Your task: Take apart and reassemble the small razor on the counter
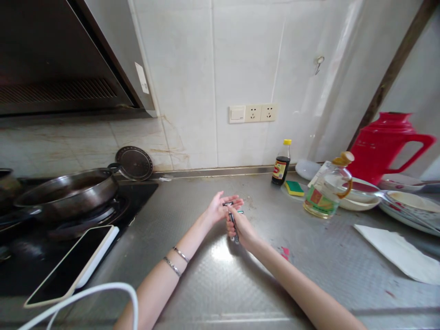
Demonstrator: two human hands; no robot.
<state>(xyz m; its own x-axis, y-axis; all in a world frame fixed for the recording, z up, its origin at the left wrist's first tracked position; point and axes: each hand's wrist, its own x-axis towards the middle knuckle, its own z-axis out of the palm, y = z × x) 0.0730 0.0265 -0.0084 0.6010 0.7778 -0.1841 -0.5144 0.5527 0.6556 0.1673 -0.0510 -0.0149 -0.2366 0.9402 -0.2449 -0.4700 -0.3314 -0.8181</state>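
Observation:
Both my hands meet over the steel counter (220,284) near its middle. My left hand (220,207) lies palm up with its fingers stretched out. My right hand (241,227) is closed round a small metal tool (233,222) with a dark handle, something like a peeler. The tool's head rests on the fingers of my left hand. Two thin bracelets (176,260) sit on my left wrist.
A dark wok (68,190) stands on the stove at left, with a phone (74,263) and white cable (103,293) in front. At right are a soy sauce bottle (282,162), sponge (294,188), oil bottle (326,190), red jug (381,144), bowls (364,197) and a white cloth (395,250).

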